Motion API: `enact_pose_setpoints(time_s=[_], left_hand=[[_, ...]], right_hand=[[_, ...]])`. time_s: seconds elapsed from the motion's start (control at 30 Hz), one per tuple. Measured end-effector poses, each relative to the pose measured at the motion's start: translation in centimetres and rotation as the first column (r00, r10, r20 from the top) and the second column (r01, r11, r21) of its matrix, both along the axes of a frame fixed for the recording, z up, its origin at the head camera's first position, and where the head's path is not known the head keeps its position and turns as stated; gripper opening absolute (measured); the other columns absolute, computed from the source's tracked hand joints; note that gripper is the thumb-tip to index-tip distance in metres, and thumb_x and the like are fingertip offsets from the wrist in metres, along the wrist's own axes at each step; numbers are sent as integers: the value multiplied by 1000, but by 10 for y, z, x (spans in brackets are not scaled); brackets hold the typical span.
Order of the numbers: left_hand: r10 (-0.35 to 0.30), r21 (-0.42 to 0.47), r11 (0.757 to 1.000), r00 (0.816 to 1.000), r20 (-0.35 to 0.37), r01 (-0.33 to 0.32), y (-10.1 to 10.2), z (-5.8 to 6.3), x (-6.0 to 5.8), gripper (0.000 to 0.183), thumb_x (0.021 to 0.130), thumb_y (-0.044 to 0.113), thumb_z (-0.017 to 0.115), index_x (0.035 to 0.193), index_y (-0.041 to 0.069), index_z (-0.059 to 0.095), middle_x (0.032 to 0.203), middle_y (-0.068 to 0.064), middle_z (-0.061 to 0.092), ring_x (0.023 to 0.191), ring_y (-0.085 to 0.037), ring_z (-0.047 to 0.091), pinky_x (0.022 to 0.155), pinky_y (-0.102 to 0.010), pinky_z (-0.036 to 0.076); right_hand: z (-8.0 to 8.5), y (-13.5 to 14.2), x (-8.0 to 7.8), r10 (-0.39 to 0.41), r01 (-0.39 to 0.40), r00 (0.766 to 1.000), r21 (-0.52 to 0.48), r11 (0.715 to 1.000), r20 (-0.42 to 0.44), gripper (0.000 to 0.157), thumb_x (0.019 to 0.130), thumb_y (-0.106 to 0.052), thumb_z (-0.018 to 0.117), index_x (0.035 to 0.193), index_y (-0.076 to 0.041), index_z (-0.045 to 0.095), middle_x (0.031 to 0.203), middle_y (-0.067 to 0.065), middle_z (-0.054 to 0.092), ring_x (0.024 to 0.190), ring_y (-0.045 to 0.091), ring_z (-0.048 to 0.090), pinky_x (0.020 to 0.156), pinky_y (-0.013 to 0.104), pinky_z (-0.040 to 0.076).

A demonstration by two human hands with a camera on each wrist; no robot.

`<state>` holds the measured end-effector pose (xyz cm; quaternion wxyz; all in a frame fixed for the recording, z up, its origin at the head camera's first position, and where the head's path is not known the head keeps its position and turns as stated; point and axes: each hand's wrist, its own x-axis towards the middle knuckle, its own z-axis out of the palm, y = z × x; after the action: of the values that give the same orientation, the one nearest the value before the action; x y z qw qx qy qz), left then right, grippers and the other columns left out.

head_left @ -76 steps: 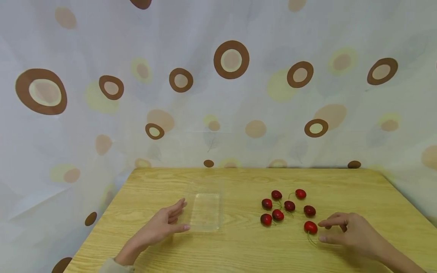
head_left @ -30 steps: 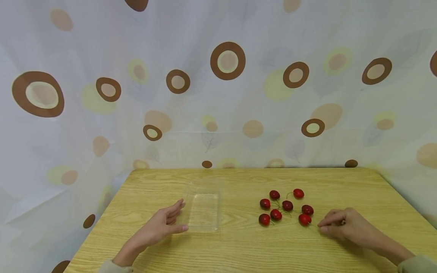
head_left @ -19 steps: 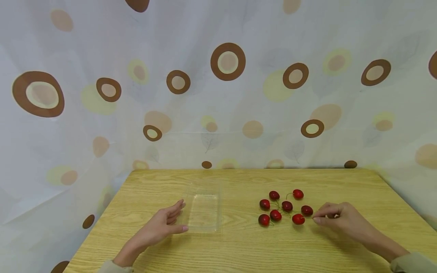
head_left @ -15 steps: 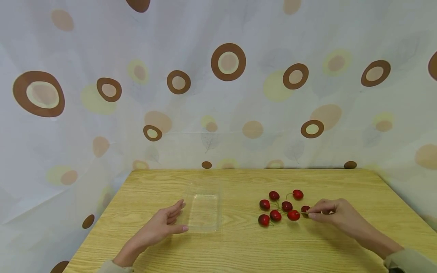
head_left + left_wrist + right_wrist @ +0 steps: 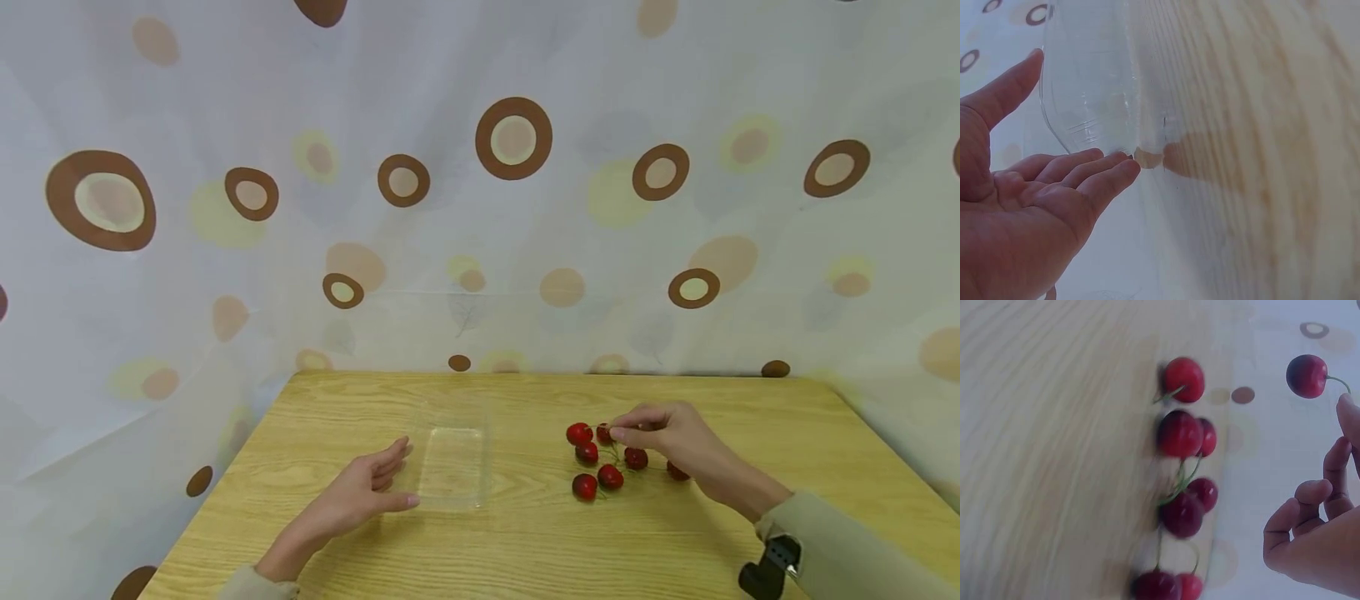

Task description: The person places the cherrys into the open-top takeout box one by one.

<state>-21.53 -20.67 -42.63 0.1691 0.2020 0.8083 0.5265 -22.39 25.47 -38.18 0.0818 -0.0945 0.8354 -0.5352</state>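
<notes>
1. Nearest me, a black strapped device (image 5: 771,568) sits at the cuff of the right sleeve (image 5: 847,537).
2. The left hand (image 5: 356,497) lies beside the clear plastic box (image 5: 452,467), fingers stretched out and thumb spread apart, clasping nothing. Its tips seem to touch the box's edge; hand and box have barely shifted.
3. The loose cherries (image 5: 611,477) lie bunched on the wooden table (image 5: 525,542), well apart from the box. I count seven in the right wrist view; the hand hides one from the head view.
4. The right hand (image 5: 678,442) pinches a green stem (image 5: 1339,380) between thumb and finger, its red cherry (image 5: 579,433) held in the air. Half a second ago that cherry hung at the bunch's near side; it has crossed to the far left, so it's now nearer the box but not in it.
5. Behind hangs a spotted sheet (image 5: 420,250).
</notes>
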Motion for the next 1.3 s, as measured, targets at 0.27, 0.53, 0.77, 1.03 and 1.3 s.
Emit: enact_pose_setpoints(time_s=[0.27,0.53,0.77,1.03,1.3], left_hand=[[27,-4,1000,1000,-1,-27,1,-2,-1,90,101,21,75,165,-5,18,167,-28,27,150,-50,30,120,-58,33],[35,15,999,999,8,-35,0,-3,-1,90,101,20,76,165,-5,18,167,-27,27,150,-49,30,119,-58,33],[42,11,999,999,4,-42,0,-4,-2,90,100,20,76,165,-5,19,166,-28,29,150,-49,32,119,-58,34],[57,6,998,998,4,-57,2,-5,-2,91,99,19,78,164,-6,20,166,-28,30,150,-49,32,119,-57,35],[70,1,998,998,1,-70,3,-5,-2,91,98,19,79,164,-6,22,165,-28,32,149,-49,33,119,-57,34]], right_hand=[[11,-48,-20,5,-7,999,-41,999,-40,33,100,-28,76,122,-3,78,122,10,72,115,29,64,108,59,47],[4,-94,-43,32,-35,998,-53,998,-60,30,99,-27,77,119,-4,80,122,11,72,110,32,62,102,58,47],[-5,-130,-58,47,-51,998,-89,995,-42,28,98,-25,79,116,-4,82,119,9,71,103,26,60,103,58,47],[-20,-159,-71,56,-61,996,-78,995,-72,22,96,-20,80,110,-3,84,106,5,73,95,30,60,83,42,51],[-29,-176,-77,35,-39,998,-72,997,-61,19,96,-17,80,108,-3,84,100,3,73,90,22,60,76,36,48]])
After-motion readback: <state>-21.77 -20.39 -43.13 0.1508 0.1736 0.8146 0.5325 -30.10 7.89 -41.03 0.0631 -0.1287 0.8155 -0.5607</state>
